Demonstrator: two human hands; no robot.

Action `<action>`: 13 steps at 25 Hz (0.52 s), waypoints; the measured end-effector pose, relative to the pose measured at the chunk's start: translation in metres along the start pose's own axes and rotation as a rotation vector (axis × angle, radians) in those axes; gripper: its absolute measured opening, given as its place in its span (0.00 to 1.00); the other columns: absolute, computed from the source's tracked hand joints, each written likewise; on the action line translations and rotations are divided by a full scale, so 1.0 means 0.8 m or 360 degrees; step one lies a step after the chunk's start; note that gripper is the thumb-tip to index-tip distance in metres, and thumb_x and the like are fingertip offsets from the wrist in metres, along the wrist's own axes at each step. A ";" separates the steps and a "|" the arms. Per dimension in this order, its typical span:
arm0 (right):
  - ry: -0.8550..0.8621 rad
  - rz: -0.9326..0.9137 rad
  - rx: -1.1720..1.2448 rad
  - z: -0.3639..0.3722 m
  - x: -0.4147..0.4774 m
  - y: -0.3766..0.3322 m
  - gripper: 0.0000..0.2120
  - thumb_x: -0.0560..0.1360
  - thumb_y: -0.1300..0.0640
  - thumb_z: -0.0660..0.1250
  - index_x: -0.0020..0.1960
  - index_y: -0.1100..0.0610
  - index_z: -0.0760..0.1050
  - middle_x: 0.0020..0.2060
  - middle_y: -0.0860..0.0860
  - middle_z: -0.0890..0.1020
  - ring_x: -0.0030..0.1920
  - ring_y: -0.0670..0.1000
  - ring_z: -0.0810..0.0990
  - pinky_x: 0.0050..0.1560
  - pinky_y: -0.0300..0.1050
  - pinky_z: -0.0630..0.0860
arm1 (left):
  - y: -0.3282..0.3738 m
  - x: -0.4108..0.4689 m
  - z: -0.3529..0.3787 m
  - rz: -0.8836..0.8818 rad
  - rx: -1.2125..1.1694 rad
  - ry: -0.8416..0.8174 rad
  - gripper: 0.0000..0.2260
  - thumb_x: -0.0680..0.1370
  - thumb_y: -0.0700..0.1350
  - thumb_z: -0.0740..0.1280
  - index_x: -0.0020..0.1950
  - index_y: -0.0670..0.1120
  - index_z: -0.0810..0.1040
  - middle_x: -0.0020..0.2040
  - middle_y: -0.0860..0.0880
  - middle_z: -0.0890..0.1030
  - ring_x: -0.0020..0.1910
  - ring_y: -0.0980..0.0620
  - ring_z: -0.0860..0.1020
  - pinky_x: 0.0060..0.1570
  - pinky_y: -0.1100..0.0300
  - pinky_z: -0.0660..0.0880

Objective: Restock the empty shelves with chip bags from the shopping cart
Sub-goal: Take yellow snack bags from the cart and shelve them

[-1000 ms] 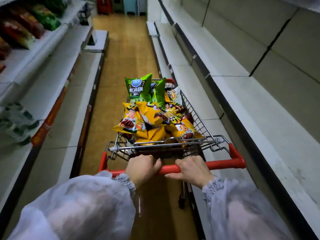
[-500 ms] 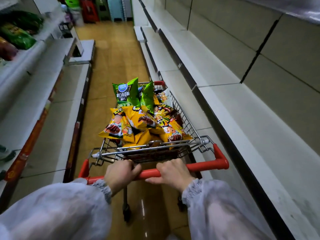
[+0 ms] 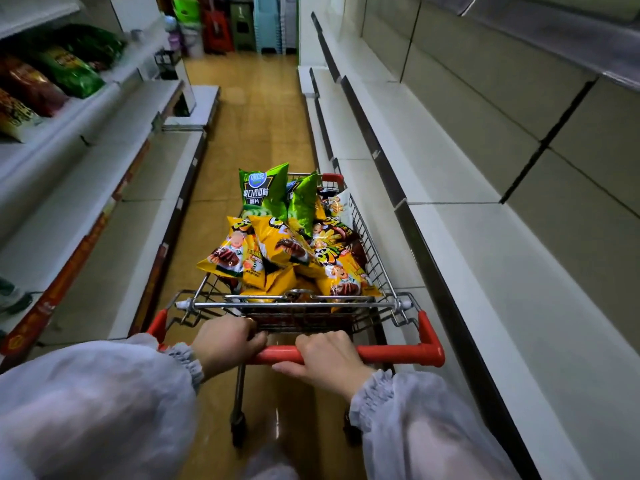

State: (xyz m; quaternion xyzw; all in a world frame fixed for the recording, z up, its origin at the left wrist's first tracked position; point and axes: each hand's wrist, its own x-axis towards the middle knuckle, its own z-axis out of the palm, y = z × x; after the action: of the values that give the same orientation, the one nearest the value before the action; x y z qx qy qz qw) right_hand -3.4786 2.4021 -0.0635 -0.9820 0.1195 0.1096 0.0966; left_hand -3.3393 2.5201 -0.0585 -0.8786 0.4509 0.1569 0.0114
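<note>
We are gripping the red handle (image 3: pixel 391 353) of the shopping cart (image 3: pixel 379 271) with both hands. Our left hand (image 3: pixel 227 344) is curling its fingers over the bar left of its middle, and our right hand (image 3: pixel 327 358) is wrapping the bar just beside it. The chip bags (image 3: pixel 277 247) are sitting heaped in the cart's wire basket, with yellow bags (image 3: pixel 341 271) at the near end and green bags (image 3: pixel 261 192) standing upright at the far end. Bare white shelves (image 3: pixel 485 271) are running along our right. On our left, an upper shelf (image 3: pixel 104 95) is holding red and green packets (image 3: pixel 65 71).
</note>
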 end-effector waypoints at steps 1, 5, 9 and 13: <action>-0.0098 0.0008 0.0099 -0.007 0.002 0.003 0.30 0.75 0.32 0.52 0.54 0.58 0.74 0.48 0.56 0.80 0.49 0.58 0.78 0.48 0.49 0.68 | -0.002 0.005 -0.006 0.0084 0.0071 -0.0001 0.15 0.79 0.56 0.56 0.40 0.51 0.75 0.33 0.54 0.75 0.32 0.58 0.75 0.31 0.67 0.69; -0.0172 0.0109 0.0681 -0.055 0.023 0.015 0.25 0.75 0.36 0.59 0.58 0.55 0.76 0.49 0.54 0.81 0.50 0.54 0.78 0.50 0.47 0.75 | -0.003 0.043 -0.052 0.0243 0.0020 0.0275 0.14 0.79 0.54 0.58 0.40 0.48 0.76 0.32 0.53 0.74 0.32 0.53 0.75 0.31 0.61 0.69; 0.0326 0.0295 0.0972 -0.108 0.088 0.039 0.16 0.77 0.44 0.61 0.51 0.54 0.79 0.41 0.54 0.82 0.43 0.55 0.80 0.45 0.49 0.77 | -0.015 0.112 -0.099 -0.0021 -0.0548 0.0403 0.15 0.79 0.50 0.62 0.39 0.42 0.78 0.34 0.46 0.82 0.34 0.47 0.80 0.36 0.54 0.77; 0.0367 0.0576 0.0843 -0.114 0.159 0.061 0.18 0.76 0.45 0.62 0.59 0.56 0.75 0.53 0.57 0.80 0.54 0.57 0.78 0.51 0.50 0.76 | -0.030 0.168 -0.101 -0.0223 -0.0663 0.0234 0.16 0.79 0.51 0.62 0.45 0.39 0.80 0.41 0.43 0.84 0.42 0.45 0.82 0.45 0.53 0.78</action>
State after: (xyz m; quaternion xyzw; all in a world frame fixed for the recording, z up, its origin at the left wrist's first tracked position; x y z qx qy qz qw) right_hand -3.3530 2.3092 -0.0147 -0.8917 0.3262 -0.0218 0.3131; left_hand -3.2256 2.4156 -0.0231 -0.9002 0.3464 0.1809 -0.1921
